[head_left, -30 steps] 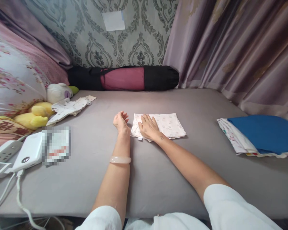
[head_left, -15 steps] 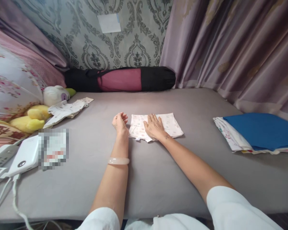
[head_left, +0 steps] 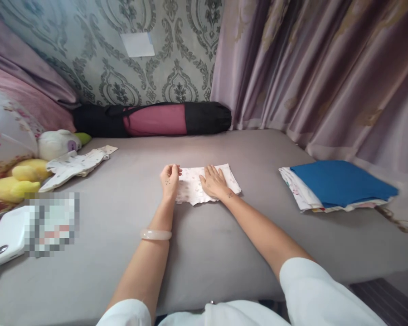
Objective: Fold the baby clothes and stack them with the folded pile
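Note:
A folded white cloth with a small pink print [head_left: 193,184] lies in the middle of the grey bed [head_left: 204,244]. My right hand [head_left: 213,182] rests flat on it, fingers stretched out. My left hand [head_left: 170,179], with a pale bangle on its wrist, sits at the cloth's left edge with the fingers curled in and the fingertips touching that edge. Whether they pinch the fabric is not clear.
A folded blue cloth [head_left: 340,183] tops a stack of printed cloths at the right. Another white printed garment [head_left: 75,164] lies at the left beside yellow and white soft toys [head_left: 27,174]. A black-and-maroon roll bag [head_left: 153,119] lies along the wall. A white charger [head_left: 7,235] sits front left. Curtains hang at the right.
My left hand has moved right until it touches the cloth's left edge. My right hand stays flat on the cloth. The camera has turned to the right.

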A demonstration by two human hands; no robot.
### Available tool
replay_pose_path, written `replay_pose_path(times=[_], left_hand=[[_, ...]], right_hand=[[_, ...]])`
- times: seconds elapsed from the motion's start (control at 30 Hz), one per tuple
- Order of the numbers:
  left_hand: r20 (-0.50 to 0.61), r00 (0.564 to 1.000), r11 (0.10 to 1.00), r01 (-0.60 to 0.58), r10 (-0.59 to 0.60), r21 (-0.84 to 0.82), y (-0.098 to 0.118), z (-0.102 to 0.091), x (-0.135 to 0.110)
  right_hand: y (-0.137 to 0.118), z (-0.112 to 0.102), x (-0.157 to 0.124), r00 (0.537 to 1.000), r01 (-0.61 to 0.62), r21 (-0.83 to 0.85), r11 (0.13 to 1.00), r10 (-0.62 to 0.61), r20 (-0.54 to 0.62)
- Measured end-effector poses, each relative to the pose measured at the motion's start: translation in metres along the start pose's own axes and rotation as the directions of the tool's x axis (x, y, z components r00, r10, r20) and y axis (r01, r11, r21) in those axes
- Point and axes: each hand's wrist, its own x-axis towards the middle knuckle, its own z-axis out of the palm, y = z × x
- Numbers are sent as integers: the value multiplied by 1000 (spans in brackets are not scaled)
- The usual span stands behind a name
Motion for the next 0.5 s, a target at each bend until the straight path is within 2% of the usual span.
replay_pose_path(times=[0.13, 0.3, 0.4, 0.5], left_hand=[[94, 995, 996, -33, 25, 84, -1, 4, -7], [201, 979, 985, -63, 30, 162, -7, 7, -12], [256, 966, 980, -88, 40, 179, -11, 6, -13], [289, 955, 972, -124, 62, 200, -14, 5, -12]], right_hand=[[-3, -1, -1, 1000, -8, 11, 1000, 8, -10], [7, -13, 0, 998, 26, 42, 999, -28, 63], [23, -19, 0, 1000, 22, -5, 1000, -22, 7], [37, -15, -1, 999, -21, -47, 999, 19, -33]])
